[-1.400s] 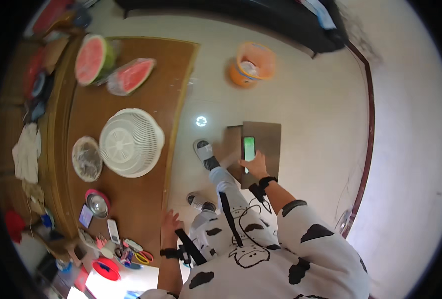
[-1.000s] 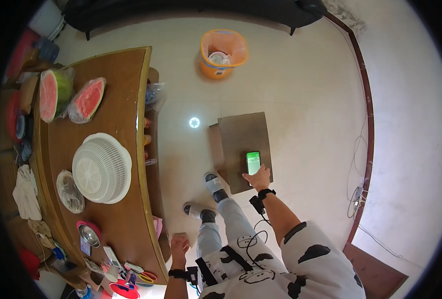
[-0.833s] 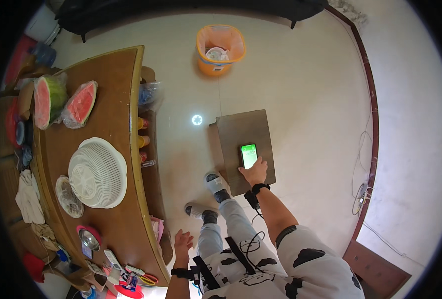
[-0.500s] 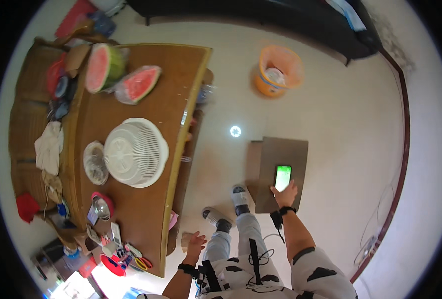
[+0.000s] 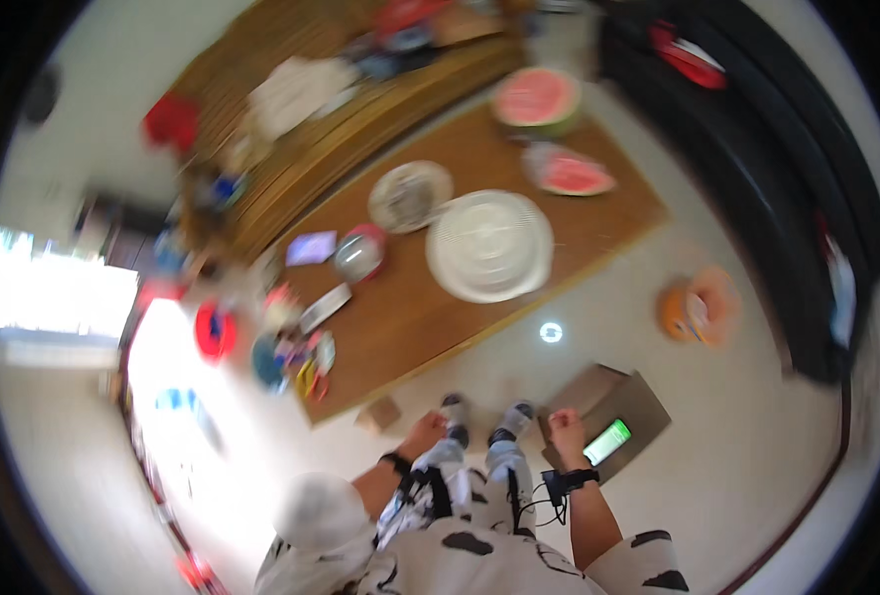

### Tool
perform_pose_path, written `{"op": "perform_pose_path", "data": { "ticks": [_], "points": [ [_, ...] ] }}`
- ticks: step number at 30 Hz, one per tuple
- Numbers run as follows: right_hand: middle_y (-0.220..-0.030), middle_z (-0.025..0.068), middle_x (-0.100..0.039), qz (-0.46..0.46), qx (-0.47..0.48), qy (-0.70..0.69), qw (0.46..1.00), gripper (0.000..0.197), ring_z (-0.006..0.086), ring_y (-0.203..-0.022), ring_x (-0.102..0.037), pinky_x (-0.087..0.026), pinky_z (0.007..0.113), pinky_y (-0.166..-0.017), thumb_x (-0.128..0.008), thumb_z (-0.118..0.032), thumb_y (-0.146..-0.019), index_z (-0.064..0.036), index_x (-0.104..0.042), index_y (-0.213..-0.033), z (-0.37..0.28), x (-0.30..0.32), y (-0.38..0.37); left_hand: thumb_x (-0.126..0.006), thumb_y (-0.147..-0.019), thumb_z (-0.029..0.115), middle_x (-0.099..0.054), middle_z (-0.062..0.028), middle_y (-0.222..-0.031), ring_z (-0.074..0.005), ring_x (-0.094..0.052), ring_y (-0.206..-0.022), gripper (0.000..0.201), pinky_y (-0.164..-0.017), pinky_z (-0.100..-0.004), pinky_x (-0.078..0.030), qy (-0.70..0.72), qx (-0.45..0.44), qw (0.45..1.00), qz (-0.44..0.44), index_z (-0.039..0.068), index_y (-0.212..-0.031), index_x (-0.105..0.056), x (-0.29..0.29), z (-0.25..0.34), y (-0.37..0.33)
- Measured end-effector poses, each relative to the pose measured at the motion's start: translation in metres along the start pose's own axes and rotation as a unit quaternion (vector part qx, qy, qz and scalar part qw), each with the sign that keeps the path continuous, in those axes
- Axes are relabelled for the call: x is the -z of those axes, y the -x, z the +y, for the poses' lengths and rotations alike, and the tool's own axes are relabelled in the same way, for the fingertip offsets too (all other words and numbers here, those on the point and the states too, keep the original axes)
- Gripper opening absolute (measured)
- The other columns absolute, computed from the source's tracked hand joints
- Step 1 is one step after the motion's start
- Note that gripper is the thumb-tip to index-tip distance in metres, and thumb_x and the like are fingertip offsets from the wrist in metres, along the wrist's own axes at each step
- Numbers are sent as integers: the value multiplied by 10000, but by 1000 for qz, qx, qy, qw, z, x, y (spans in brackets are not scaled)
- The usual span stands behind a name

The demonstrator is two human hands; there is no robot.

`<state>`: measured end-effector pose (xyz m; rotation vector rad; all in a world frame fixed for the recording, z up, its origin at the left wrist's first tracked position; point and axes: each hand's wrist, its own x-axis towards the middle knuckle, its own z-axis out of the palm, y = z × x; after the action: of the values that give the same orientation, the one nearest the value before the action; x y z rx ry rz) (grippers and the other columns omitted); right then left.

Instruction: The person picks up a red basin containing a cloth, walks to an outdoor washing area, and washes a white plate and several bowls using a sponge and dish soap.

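My right hand (image 5: 566,436) hovers beside a phone (image 5: 607,442) with a lit green screen, fingers curled in and nothing visible in them. The phone lies on top of a brown box-like stool (image 5: 643,405), apart from my hand. Over by my left foot, my left hand (image 5: 425,434) is held low in front of my body; its fingers are smeared by motion. Each wrist wears a black strap, and a small black device with a cable hangs at the right one.
A wooden table (image 5: 598,233) ahead bears an upturned white colander (image 5: 489,246), cut watermelon (image 5: 537,99), a wrapped watermelon slice (image 5: 571,174), a pink-rimmed bowl (image 5: 359,254) and yellow-handled scissors (image 5: 311,381). An orange bin (image 5: 676,310) and a black sofa (image 5: 747,188) stand to the right.
My view has swung left, so the table now lies across the front. My right hand has come off the phone, which stays on the stool. My left hand has moved nearer the feet.
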<state>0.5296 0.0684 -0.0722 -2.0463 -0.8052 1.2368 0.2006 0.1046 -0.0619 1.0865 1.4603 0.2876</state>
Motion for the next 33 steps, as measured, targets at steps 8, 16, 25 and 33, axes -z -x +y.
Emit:
{"op": "perform_pose_path", "data": {
  "ticks": [8,16,25,33],
  "points": [
    [-661,-2,-534,-256,102,84,958,91,75,-547,-503,-407,230,-428,-585,-129,-801,-65,-528,-833,-125,-91,36,-526,-825,175,-600,-91,-692,-172,-598,-585,154,-561,-304,-474,91,113,954,261,35,-876,-563,87,-49,103],
    [-631,37,-573,-303,153,176,924,133,105,-581,-529,-434,254,-555,-612,-138,-782,-20,-552,-784,-188,-176,57,-538,-807,170,-581,-70,-667,-147,-566,-537,155,-522,-290,-458,184,160,914,323,25,-851,-572,154,-124,142],
    [-651,59,-585,-327,127,272,896,230,134,-586,-547,-444,280,-567,-602,-249,-812,-23,-569,-832,-265,-290,82,-569,-793,188,-629,-171,-816,-336,-604,-796,162,-692,-418,-479,-132,142,937,290,62,-893,-591,369,-150,152],
    [-740,101,-625,-349,168,398,831,239,266,-700,-612,-475,357,-621,-597,-300,-778,-83,-590,-877,-242,-285,60,-569,-758,137,-592,-174,-993,-351,-569,-920,353,-785,-434,-459,-259,34,904,338,87,-1105,-522,506,-124,63]
  ]
}}
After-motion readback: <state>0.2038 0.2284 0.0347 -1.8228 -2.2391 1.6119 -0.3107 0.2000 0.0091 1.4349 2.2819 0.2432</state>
